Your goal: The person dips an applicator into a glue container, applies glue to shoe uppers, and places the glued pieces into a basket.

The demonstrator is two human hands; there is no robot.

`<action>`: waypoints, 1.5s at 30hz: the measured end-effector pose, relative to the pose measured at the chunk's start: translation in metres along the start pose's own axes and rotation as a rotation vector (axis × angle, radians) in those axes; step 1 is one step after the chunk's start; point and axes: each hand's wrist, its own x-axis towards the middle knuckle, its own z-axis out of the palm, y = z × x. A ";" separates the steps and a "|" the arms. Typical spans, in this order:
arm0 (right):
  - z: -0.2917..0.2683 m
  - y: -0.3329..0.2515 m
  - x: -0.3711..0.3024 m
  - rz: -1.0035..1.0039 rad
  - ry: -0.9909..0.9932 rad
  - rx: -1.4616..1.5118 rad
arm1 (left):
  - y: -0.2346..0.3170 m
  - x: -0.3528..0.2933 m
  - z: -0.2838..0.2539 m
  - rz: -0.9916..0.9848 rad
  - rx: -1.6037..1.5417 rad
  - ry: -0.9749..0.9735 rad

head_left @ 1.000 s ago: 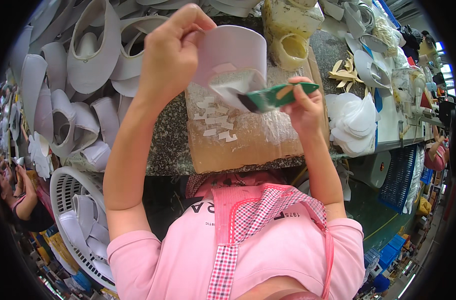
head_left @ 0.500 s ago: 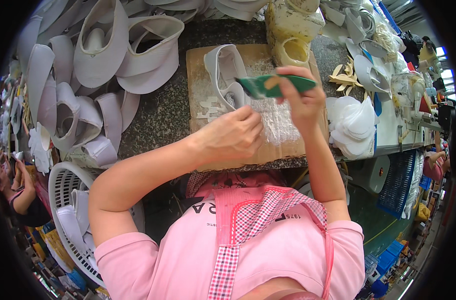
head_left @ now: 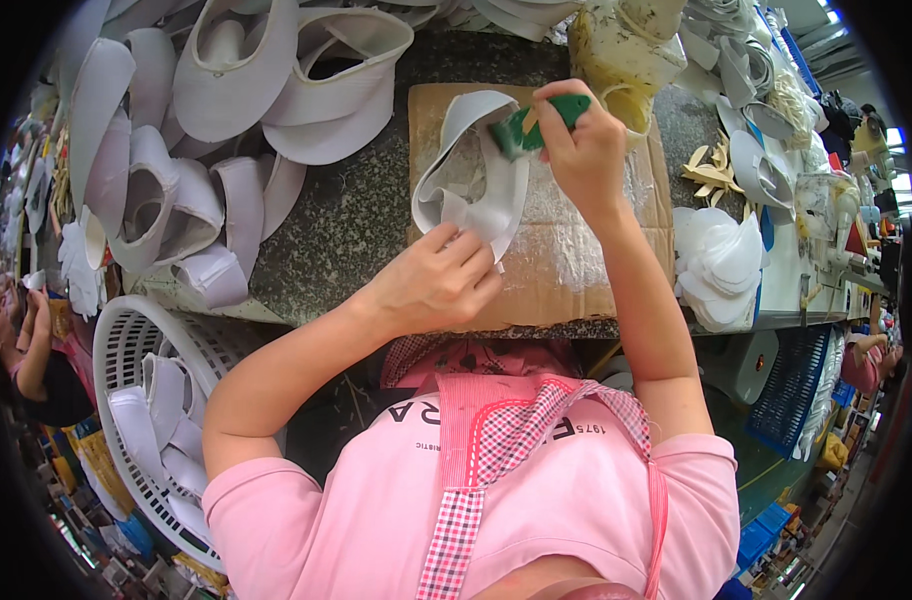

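Curved tan pieces lie heaped near a stack of rounded white pads. A blue crate shows at lower right, a co-worker at far left.

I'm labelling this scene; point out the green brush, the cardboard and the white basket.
Green brush (head_left: 517, 131): head view, green body.
Cardboard (head_left: 566, 300): head view, bare lower part.
White basket (head_left: 112, 365): head view, slotted left side.
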 end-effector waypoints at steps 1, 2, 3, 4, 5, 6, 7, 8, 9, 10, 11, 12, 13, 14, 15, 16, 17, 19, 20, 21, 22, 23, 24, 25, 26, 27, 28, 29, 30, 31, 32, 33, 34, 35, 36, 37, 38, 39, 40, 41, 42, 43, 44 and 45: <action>-0.002 0.001 -0.005 0.001 -0.001 -0.004 | 0.000 -0.001 -0.003 -0.045 -0.069 0.013; -0.001 0.003 -0.011 -0.009 -0.096 -0.098 | -0.003 -0.004 -0.006 -0.103 -0.130 0.025; -0.002 0.002 -0.013 -0.026 -0.194 -0.196 | -0.007 -0.002 -0.008 -0.120 -0.124 0.032; -0.009 -0.008 -0.014 0.150 -0.340 -0.069 | -0.014 0.002 -0.013 -0.193 -0.088 0.126; -0.015 -0.013 -0.014 0.150 -0.349 -0.071 | -0.015 0.004 -0.020 -0.259 -0.061 0.214; -0.019 -0.017 -0.013 0.204 -0.309 0.088 | -0.016 0.007 -0.030 -0.282 0.022 0.111; -0.021 -0.019 -0.013 0.257 -0.266 0.247 | -0.018 0.005 -0.028 -0.290 0.019 0.112; -0.020 -0.021 -0.013 0.193 -0.192 0.245 | -0.021 0.002 -0.025 -0.331 0.042 0.052; -0.018 -0.021 -0.013 0.196 -0.194 0.244 | -0.022 0.000 -0.023 -0.371 0.064 -0.009; -0.015 -0.022 -0.014 0.158 -0.163 0.220 | -0.020 -0.002 -0.022 -0.369 0.056 -0.006; -0.012 -0.021 -0.014 0.117 -0.131 0.198 | -0.019 -0.005 -0.021 -0.370 0.058 -0.007; -0.009 -0.018 -0.016 0.093 -0.147 0.189 | -0.017 -0.009 -0.019 -0.345 0.094 -0.040; -0.006 -0.016 -0.017 0.092 -0.148 0.191 | -0.017 -0.011 -0.019 -0.319 0.129 -0.074; -0.003 -0.014 -0.020 0.054 -0.176 0.189 | -0.016 -0.011 -0.020 -0.324 0.126 -0.076; -0.001 -0.013 -0.022 0.016 -0.205 0.188 | -0.017 -0.010 -0.023 -0.336 0.073 -0.038; -0.002 -0.018 -0.024 0.078 -0.282 0.201 | -0.018 -0.008 -0.026 -0.348 0.021 0.001; -0.004 -0.019 -0.024 0.079 -0.284 0.201 | -0.021 -0.007 -0.030 -0.350 0.019 0.001; -0.009 -0.019 -0.024 0.025 -0.371 0.185 | -0.028 -0.003 -0.037 -0.336 -0.156 -0.010; -0.013 -0.023 -0.025 0.027 -0.371 0.185 | -0.031 -0.002 -0.040 -0.336 -0.158 -0.011; -0.018 -0.028 -0.025 -0.021 -0.431 0.170 | -0.034 -0.002 -0.042 -0.333 -0.161 -0.051; -0.020 -0.031 -0.025 -0.069 -0.490 0.155 | -0.037 -0.003 -0.043 -0.329 -0.164 -0.091; -0.022 -0.031 -0.026 -0.065 -0.483 0.153 | -0.040 -0.004 -0.042 -0.321 -0.167 -0.092; -0.022 -0.031 -0.027 -0.147 -0.499 0.129 | -0.042 -0.005 -0.040 -0.323 -0.184 -0.108; -0.023 -0.031 -0.028 -0.229 -0.515 0.106 | -0.044 -0.006 -0.040 -0.324 -0.200 -0.124; -0.026 -0.031 -0.027 -0.235 -0.531 0.094 | -0.044 -0.007 -0.040 -0.320 -0.202 -0.128; -0.031 -0.033 -0.026 -0.231 -0.527 0.095 | -0.043 -0.007 -0.040 -0.304 -0.209 -0.155; -0.037 -0.037 -0.025 -0.157 -0.489 0.125 | -0.042 -0.008 -0.041 -0.290 -0.215 -0.182; -0.042 -0.040 -0.024 -0.086 -0.449 0.155 | -0.039 -0.011 -0.039 -0.285 -0.214 -0.187; -0.045 -0.038 -0.022 -0.105 -0.340 0.173 | -0.034 -0.016 -0.032 -0.271 -0.110 -0.087; -0.044 -0.036 -0.023 -0.055 -0.197 0.208 | -0.029 -0.021 -0.026 -0.255 -0.006 0.012; -0.042 -0.036 -0.022 -0.070 -0.140 0.174 | -0.024 -0.027 -0.021 -0.261 0.029 0.033; -0.037 -0.035 -0.021 -0.083 -0.082 0.139 | -0.021 -0.032 -0.015 -0.260 0.032 0.025; -0.029 -0.033 -0.022 -0.147 -0.130 0.128 | -0.019 -0.037 -0.009 -0.295 0.035 0.043; -0.020 -0.028 -0.024 -0.211 -0.177 0.114 | -0.017 -0.040 -0.008 -0.330 0.036 0.063; -0.007 -0.015 -0.024 -0.377 -0.199 0.103 | -0.015 -0.040 -0.008 -0.370 -0.047 0.103; -0.003 -0.012 -0.026 -0.431 -0.281 0.004 | -0.015 -0.040 -0.006 -0.370 -0.046 0.099; 0.005 -0.006 -0.027 -0.521 -0.271 -0.041 | -0.016 -0.041 -0.004 -0.378 -0.063 0.094; 0.013 0.002 -0.028 -0.612 -0.258 -0.092 | -0.016 -0.042 -0.002 -0.381 -0.081 0.091; 0.020 0.009 -0.028 -0.613 -0.259 -0.089 | -0.017 -0.042 0.000 -0.383 -0.079 0.090; 0.029 0.016 -0.026 -0.673 -0.161 -0.140 | -0.018 -0.044 0.003 -0.406 -0.152 0.152; 0.035 0.020 -0.026 -0.731 -0.062 -0.192 | -0.017 -0.046 0.006 -0.428 -0.224 0.215; 0.039 0.021 -0.028 -0.734 -0.064 -0.189 | -0.015 -0.047 0.008 -0.432 -0.221 0.216; 0.045 0.022 -0.028 -0.749 -0.106 -0.183 | -0.013 -0.048 0.011 -0.430 -0.202 0.251; 0.049 0.021 -0.027 -0.765 -0.148 -0.179 | -0.011 -0.048 0.014 -0.427 -0.182 0.287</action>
